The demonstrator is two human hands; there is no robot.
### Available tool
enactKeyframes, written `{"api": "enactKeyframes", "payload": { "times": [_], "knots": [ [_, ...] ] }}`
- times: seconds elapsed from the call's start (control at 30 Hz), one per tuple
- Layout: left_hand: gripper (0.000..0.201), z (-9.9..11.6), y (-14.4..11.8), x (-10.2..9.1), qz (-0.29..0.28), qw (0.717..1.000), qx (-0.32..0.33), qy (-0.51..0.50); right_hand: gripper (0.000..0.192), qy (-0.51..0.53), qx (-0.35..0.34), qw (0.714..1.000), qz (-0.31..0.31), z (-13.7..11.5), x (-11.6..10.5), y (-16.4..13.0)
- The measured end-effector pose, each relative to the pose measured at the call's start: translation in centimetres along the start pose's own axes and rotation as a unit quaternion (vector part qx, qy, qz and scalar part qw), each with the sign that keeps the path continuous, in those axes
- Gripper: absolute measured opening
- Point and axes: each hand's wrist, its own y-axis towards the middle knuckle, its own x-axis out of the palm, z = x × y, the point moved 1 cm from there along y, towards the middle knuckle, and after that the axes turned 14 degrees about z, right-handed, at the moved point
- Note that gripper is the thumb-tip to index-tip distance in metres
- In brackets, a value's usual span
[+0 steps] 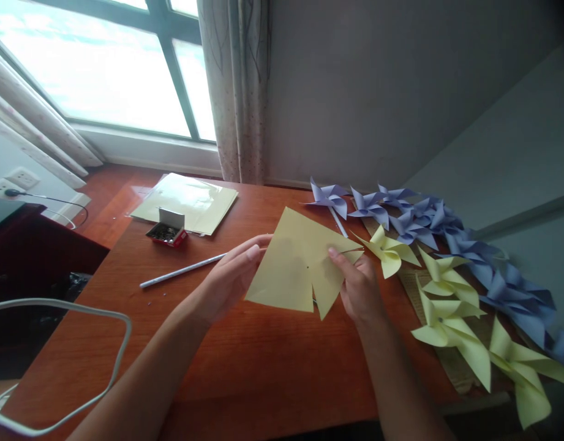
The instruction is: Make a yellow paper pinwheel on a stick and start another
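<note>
A yellow paper square (296, 263), cut in from its corners, is held just above the wooden table (245, 361), one corner pointing away toward the wall. Its left edge is gripped by the left hand (229, 278), its right flap pinched by the right hand (357, 285).

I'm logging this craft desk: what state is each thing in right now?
Yellow paper square: cut with slits, held off the table.
Left hand: gripping the paper's left edge.
Right hand: pinching a flap.
Pin box: open.
White stick: lying flat.
Yellow pinwheels: folded.
Purple pinwheels: folded, in a row.
</note>
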Motion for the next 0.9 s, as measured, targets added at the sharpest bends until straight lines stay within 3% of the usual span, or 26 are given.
{"api": "enactKeyframes", "payload": {
  "times": [0.2, 0.6, 0.7, 0.9],
  "knots": [
    [0.046, -0.5, 0.3, -0.5, 0.061, 0.987, -0.058, 0.138, 0.026, -0.106, 0.038, 0.986, -0.124, 0.0, 0.2, -0.8],
    [0.041, -1.2, 0.9, -0.1, 0.181, 0.974, -0.033, 0.131, 0.023, -0.086, 0.008, 0.984, -0.154, -0.5, 0.5, -0.8],
    [0.044, -1.2, 0.7, 0.2, 0.196, 0.972, -0.032, 0.124, 0.021, -0.075, -0.015, 0.987, -0.142, -0.3, 0.4, -0.6],
    [0.047, -1.1, 0.6, 0.3, 0.186, 0.975, -0.042, 0.111, 0.016, -0.060, -0.063, 0.995, -0.048, 0.5, 0.2, 0.0]
  ]
}}
